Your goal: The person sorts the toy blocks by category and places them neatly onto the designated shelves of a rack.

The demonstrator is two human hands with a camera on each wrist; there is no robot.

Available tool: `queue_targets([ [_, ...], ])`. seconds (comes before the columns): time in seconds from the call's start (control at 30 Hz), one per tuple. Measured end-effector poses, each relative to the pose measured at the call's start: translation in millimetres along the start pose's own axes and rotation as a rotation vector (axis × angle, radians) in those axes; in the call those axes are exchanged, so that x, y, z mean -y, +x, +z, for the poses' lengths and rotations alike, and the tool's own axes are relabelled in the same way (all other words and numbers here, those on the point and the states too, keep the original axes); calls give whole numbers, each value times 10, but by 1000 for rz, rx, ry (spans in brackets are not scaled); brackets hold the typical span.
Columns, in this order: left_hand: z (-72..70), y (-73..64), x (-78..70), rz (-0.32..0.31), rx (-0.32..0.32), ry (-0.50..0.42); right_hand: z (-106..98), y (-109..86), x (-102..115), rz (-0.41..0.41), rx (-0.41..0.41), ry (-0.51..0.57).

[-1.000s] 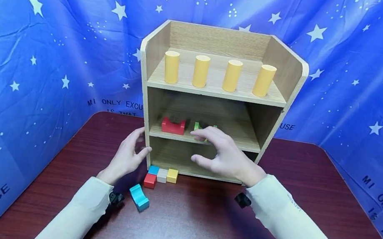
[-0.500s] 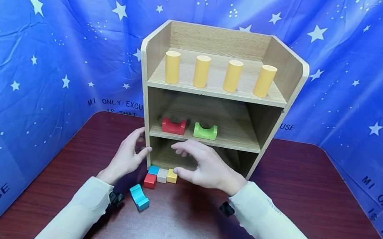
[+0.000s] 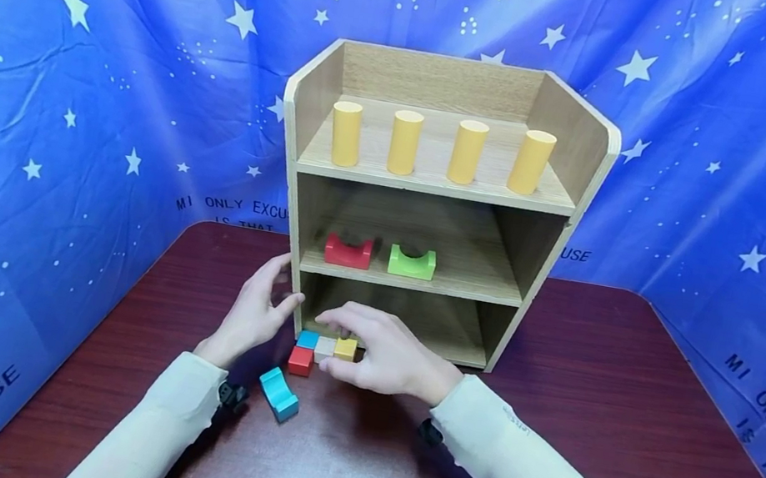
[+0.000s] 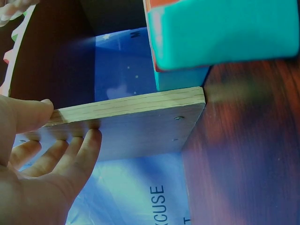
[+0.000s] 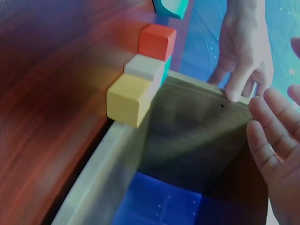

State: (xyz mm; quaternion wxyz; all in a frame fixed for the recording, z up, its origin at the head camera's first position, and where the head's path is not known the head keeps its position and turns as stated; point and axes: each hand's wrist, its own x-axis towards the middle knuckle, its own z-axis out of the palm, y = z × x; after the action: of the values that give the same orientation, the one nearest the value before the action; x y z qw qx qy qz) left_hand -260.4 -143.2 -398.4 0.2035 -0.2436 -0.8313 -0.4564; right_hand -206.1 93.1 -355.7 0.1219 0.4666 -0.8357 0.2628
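Observation:
My left hand [image 3: 251,318] grips the left side panel of a wooden shelf [image 3: 424,284]; in the left wrist view, its thumb lies on the front edge and its fingers on the outer face. My right hand [image 3: 379,353], fingers loosely bent and holding nothing, hovers at the bottom shelf beside small cubes. The yellow cube [image 5: 127,99], white cube [image 5: 144,66] and red cube [image 5: 157,41] show clearly in the right wrist view. A blue cube [image 3: 308,340] sits behind the red one. Nearer me lies a teal block with a curved notch [image 3: 278,395].
On the middle shelf stand a red notched block [image 3: 347,253] and a green notched block [image 3: 412,264]. Several yellow cylinders [image 3: 404,144] line the top shelf. Dark red tabletop [image 3: 344,469] lies in front, with a blue starry curtain [image 3: 153,65] around.
From in front of the green notched block, my right hand has come down and left to the cubes, with nothing in its fingers. My left hand has stayed at the shelf's side.

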Motion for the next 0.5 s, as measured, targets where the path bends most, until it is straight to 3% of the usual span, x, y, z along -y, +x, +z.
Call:
queue_targets([
  [0.27,2,2,-3,3,-1,-3,181,40,77,85,130,31],
  [0.5,4,2,4,9,-16,3,366,72,91,100,175,8],
])
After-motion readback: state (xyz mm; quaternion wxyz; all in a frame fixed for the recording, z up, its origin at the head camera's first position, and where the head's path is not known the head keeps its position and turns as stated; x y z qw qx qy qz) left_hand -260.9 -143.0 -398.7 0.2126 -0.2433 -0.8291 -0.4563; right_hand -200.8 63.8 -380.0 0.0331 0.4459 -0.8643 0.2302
